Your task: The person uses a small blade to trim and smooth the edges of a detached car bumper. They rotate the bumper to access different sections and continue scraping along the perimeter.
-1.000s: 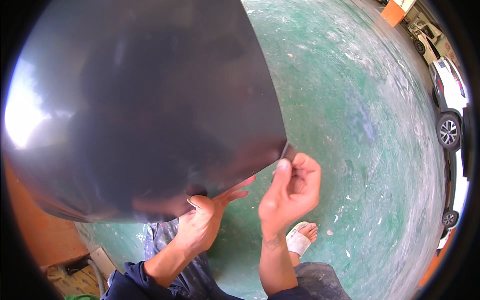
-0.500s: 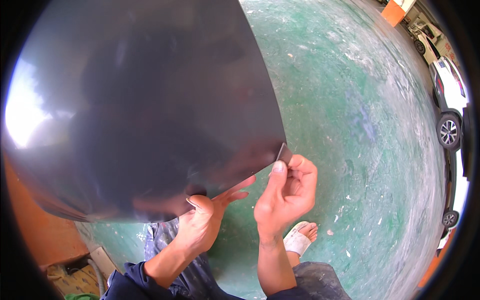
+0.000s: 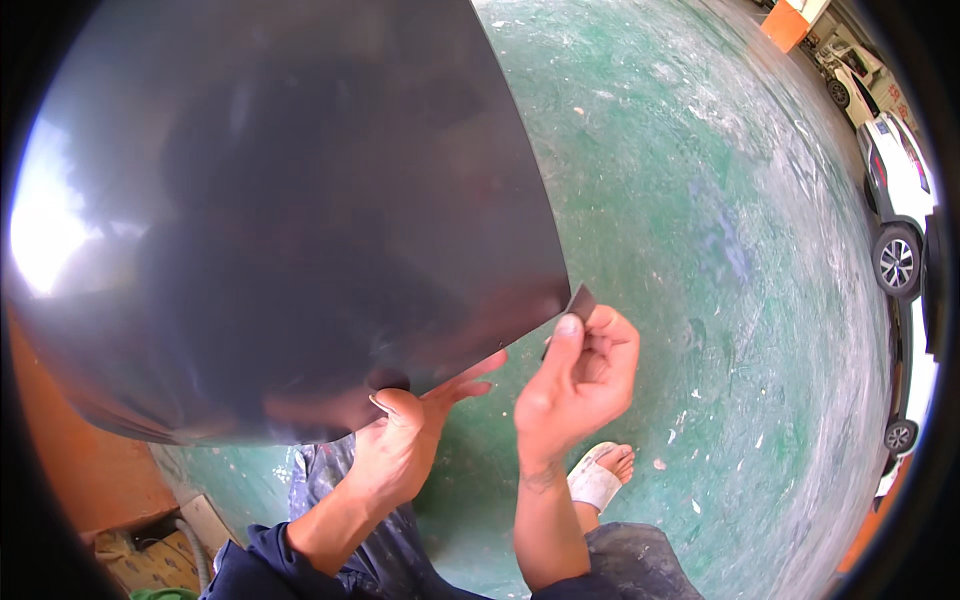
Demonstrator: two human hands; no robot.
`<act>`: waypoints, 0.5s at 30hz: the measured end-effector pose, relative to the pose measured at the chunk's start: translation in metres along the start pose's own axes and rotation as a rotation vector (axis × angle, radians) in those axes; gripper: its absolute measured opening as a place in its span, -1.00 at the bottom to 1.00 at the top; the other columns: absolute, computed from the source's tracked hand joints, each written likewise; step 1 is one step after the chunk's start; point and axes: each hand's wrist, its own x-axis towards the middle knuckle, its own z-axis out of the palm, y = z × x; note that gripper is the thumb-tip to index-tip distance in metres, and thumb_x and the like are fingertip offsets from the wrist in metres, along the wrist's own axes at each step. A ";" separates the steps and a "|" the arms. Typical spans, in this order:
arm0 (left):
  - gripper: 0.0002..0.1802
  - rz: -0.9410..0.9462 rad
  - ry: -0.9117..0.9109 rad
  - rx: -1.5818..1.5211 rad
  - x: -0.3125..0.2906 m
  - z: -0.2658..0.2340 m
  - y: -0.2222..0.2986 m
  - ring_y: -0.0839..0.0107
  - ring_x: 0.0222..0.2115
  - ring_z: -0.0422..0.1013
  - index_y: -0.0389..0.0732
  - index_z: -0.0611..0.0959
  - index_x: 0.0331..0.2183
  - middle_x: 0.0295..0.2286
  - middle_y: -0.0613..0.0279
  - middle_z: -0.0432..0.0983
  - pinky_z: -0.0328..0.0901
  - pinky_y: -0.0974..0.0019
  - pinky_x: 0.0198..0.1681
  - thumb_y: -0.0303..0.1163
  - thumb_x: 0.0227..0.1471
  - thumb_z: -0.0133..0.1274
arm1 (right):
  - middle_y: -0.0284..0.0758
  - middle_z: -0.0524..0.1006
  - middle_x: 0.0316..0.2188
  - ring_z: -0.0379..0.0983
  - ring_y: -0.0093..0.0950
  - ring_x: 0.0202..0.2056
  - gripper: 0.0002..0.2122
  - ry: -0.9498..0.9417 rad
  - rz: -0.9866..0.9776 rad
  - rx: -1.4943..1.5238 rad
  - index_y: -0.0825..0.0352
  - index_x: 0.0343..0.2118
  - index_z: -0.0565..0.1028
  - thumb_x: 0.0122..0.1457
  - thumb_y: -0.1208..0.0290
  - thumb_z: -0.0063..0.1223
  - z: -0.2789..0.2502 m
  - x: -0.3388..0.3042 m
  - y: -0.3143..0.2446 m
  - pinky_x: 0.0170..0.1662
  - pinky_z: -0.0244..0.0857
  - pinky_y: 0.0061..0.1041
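Glossy dark-grey curved panel held above green floor; near edge clasped by left hand, probably for steadiness. Thin dark-grey flat strip pinched tightly by right hand, tip exposed beside panel corner, perhaps for fine control.

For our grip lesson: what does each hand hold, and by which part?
The right hand pinches a dark strip below its exposed tip; the left hand holds the dark panel by its near edge.
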 end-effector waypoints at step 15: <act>0.28 0.027 0.034 -0.060 0.002 0.008 0.002 0.09 0.30 0.23 -0.12 0.29 0.36 0.26 -0.09 0.35 0.15 0.01 0.30 0.68 -0.10 -0.27 | -0.26 0.46 -0.26 0.40 -0.52 -0.30 -0.88 -0.078 -0.066 0.037 0.48 -0.16 0.43 0.27 0.73 0.07 0.007 -0.025 -0.014 -0.21 0.34 -0.53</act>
